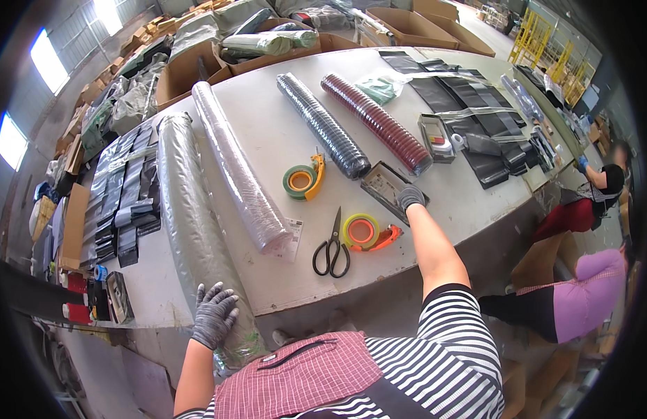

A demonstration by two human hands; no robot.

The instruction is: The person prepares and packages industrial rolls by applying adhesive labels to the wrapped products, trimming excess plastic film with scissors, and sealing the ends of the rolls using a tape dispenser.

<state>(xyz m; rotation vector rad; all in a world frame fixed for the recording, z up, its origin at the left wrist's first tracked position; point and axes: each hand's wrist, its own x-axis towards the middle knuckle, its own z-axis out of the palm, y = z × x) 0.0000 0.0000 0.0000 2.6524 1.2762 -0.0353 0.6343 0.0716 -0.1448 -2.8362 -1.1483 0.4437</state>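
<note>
The person's gloved left hand (pixel 215 315) lies flat, fingers spread wide, on the near end of the long grey-green roll (pixel 198 202), left of the scissors (pixel 330 255). The gloved right hand (pixel 411 197) touches the edge of the dark tray (pixel 381 200), beyond and right of the scissors; whether its fingers grip it cannot be told. An orange tape dispenser (pixel 390 238) lies just right of the scissors.
</note>
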